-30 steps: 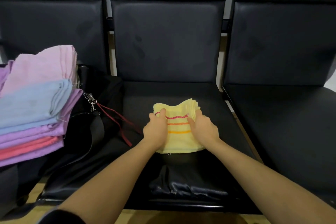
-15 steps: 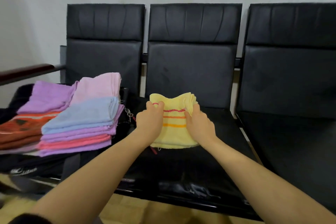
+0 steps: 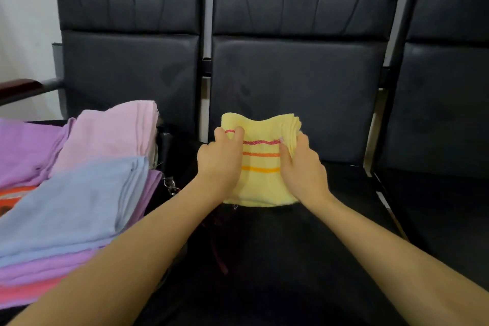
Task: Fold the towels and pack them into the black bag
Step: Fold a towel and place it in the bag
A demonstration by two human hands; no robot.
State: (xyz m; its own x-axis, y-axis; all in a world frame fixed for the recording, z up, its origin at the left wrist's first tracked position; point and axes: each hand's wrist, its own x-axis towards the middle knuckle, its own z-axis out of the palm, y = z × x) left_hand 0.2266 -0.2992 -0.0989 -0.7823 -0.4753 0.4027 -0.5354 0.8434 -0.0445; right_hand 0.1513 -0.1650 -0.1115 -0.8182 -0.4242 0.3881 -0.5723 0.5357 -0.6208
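Yellow towel folded, gripped by left hand and right hand above middle seat; folded stack left, unpacked; black bag barely visible behind it.

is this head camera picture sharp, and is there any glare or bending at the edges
Head view: yellow towel and both hands, left hand and right hand, fairly sharp; stacked towels soft at the left edge; chair backs show dull sheen and bow outward, wide-angle.
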